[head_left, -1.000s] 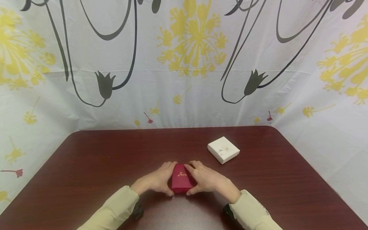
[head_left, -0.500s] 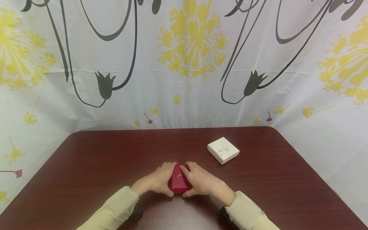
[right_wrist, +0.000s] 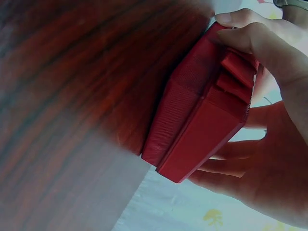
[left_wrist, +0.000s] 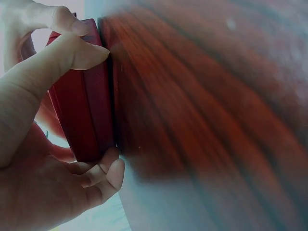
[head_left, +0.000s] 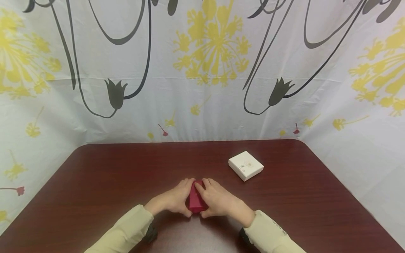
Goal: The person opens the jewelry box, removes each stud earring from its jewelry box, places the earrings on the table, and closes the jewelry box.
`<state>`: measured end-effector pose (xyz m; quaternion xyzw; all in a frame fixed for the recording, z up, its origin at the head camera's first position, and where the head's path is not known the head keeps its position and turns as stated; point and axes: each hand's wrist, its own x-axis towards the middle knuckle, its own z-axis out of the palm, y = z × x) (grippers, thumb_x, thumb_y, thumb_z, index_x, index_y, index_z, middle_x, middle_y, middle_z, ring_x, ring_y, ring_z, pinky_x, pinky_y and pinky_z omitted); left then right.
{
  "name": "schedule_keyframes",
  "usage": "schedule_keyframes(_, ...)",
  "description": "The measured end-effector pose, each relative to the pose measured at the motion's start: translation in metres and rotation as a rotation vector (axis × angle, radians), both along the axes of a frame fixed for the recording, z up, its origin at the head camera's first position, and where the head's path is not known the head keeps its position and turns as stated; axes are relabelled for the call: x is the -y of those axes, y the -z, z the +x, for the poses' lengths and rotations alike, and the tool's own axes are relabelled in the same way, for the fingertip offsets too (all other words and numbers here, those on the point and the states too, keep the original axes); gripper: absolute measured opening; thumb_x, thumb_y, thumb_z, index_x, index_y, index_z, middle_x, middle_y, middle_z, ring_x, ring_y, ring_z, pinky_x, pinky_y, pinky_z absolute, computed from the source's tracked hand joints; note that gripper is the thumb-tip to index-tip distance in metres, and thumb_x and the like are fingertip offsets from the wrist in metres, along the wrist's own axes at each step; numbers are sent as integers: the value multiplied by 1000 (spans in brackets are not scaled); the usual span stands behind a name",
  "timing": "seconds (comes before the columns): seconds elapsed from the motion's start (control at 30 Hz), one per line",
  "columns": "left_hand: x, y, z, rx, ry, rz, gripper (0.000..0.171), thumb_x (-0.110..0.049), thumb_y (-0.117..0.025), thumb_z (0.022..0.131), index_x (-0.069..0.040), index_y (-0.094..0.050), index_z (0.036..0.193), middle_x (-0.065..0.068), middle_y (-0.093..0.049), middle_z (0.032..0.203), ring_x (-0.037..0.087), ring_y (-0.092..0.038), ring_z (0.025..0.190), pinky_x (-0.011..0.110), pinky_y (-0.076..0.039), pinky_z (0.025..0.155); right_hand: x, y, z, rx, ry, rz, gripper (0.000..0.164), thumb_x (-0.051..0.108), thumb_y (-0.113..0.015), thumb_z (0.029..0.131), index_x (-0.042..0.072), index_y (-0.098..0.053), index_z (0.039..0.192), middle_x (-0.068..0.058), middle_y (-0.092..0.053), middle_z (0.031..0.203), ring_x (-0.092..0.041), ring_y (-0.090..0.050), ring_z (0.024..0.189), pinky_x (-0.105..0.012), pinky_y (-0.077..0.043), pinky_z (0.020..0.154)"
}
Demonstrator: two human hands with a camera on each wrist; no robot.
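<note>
White curtain (head_left: 177, 102) | yellow and grey flowers (head_left: 216, 40) | reddish-brown table (head_left: 126, 168) | pale sheen (head_left: 193, 233)

From above, the head view faces forward and down across the tabletop (head_left: 126, 172). Both wrist views look in close and tilted, sharing the red gift box (right_wrist: 199, 125): left of centre in the left, right of centre in the right.

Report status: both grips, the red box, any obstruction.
Left grip holds left side, right grip right side. Red box between them, on table. White box farther back, to the right; seems out of the way.
</note>
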<state>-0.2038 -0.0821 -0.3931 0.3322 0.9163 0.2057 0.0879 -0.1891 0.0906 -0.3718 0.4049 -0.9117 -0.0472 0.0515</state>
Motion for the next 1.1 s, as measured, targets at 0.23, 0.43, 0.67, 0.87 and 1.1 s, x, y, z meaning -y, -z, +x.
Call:
schedule_keyframes(0.23, -1, 1, 0, 3, -7, 12, 99, -19, -81, 53, 11, -25, 129, 20, -41, 119, 28, -39, 112, 41, -37, 94, 0, 2, -1, 1, 4, -12, 83, 45, -74, 60, -1, -46, 124, -19, -49, 111, -29, -48, 102, -37, -41, 90)
schedule_keyframes(0.43, -1, 1, 0, 4, -13, 30, 99, -18, -81, 52, 12, -25, 128, 20, -40, 120, 28, -39, 112, 41, -37, 94, -1, 3, -1, -17, -6, -17, 83, 45, -73, 60, -1, -46, 124, -20, -50, 110, -29, -49, 101, -37, -41, 90)
schedule_keyframes(0.67, -1, 0, 0, 5, -15, 41, 99, -17, -81, 52, 12, -25, 128, 19, -40, 120, 28, -40, 112, 40, -37, 94, -1, 2, -2, 6, 2, -23, 82, 44, -72, 61, 0, -46, 125, -20, -50, 112, -30, -49, 103, -37, -42, 90)
schedule_keyframes(0.87, 0, -2, 1, 9, -10, 54, 95, -16, -81, 52, 8, -27, 126, 13, -42, 115, 24, -41, 107, 38, -40, 90, -2, 0, -4, 31, -2, -40, 81, 44, -73, 61, 0, -46, 124, -18, -50, 109, -27, -49, 100, -35, -43, 87)
schedule_keyframes(1.1, 0, -1, 0, -5, -6, 46, 93, -17, -82, 53, 6, -29, 125, 12, -42, 113, 23, -41, 105, 37, -41, 88, -3, -2, -6, 87, 17, -82, 82, 47, -72, 63, 1, -46, 125, -16, -50, 110, -25, -48, 100, -36, -43, 86)
